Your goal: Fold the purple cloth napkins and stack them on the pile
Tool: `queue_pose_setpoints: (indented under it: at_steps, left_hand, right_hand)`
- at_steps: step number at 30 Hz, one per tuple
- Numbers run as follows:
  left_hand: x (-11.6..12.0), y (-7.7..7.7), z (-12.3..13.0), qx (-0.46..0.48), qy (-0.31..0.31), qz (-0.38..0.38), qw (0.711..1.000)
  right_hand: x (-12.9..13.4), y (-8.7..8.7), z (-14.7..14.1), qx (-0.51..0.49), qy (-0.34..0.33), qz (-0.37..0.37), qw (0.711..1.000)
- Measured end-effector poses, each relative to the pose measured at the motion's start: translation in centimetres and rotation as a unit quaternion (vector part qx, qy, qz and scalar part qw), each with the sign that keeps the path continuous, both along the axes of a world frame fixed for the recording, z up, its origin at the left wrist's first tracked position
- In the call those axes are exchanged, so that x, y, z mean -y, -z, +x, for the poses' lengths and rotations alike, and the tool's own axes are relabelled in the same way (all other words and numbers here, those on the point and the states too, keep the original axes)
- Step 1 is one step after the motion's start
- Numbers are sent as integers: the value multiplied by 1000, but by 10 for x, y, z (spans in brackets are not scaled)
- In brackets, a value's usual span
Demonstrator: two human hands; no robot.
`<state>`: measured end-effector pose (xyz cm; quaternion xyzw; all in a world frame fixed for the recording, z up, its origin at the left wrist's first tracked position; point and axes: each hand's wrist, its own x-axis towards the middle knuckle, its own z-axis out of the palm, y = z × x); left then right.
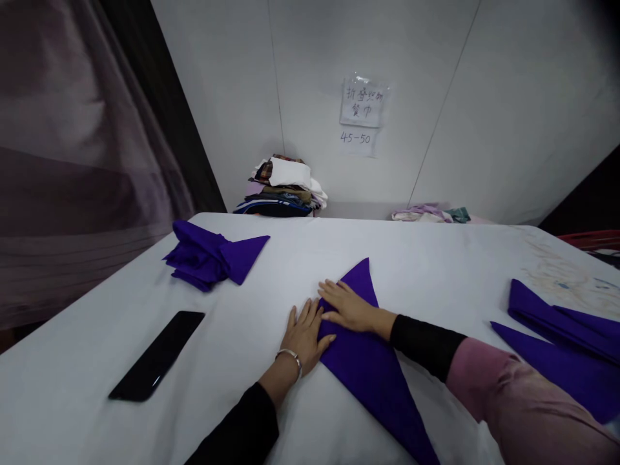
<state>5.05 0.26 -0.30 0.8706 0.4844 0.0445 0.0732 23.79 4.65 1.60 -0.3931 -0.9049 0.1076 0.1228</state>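
A purple cloth napkin (371,365), folded into a long triangle, lies flat on the white-covered table (271,361) before me. My right hand (349,307) rests flat across its upper part, fingers stretched toward the left edge. Just beside it, my left hand (304,336) lies with fingers spread, at the napkin's left edge; its thumb reaches onto the cloth and a bracelet circles the wrist. Part of the napkin is hidden under the right hand and forearm.
At the far left sits a bunched, folded purple napkin (201,255). A black phone (157,355) lies nearer on the left. More purple napkins (576,349) are on the right. Behind the table stand a stack of folded clothes (285,187) and a wall with paper signs (362,103).
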Motion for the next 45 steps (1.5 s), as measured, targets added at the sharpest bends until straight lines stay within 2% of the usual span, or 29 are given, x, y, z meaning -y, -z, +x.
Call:
queue_pose_setpoints:
  at_steps: [2,5,17,22,27,30,32,35,38,41,45]
  left_hand:
    - [0,0,-1,-6,1,-2,1000]
    - [-1,1,-2,-10,3,1,1000]
    - [-3,8,-4,-3,7,14,1000]
    - [-3,6,-3,-9,6,4,1000]
    - [-2,6,-3,-8,8,11,1000]
    - [-1,4,-3,-3,8,5,1000]
    - [-1,3,-2,-3,6,-4,1000]
    - [-1,2,-2,2,5,-3,1000]
    - [0,0,-1,3,3,-2,1000]
    - [0,-2,0,-4,-3,-10,1000]
    - [0,-1,0,-3,-3,-7,1000]
  right_hand:
    - [7,3,-6,15,-26,-30,999]
    - [1,7,4,39,-10,-61,997]
    - [-59,17,73,82,172,-59,980]
    - [-80,22,91,78,220,-70,970]
    - [-95,16,104,60,265,-80,959]
    - [-91,5,103,47,293,-80,952]
    - [-77,0,94,44,272,-67,959]
    - [-40,-1,67,40,150,-43,987]
    - [-5,3,39,36,42,-40,998]
    - [5,6,28,43,29,-46,998]
    - [-14,9,40,66,65,-56,994]
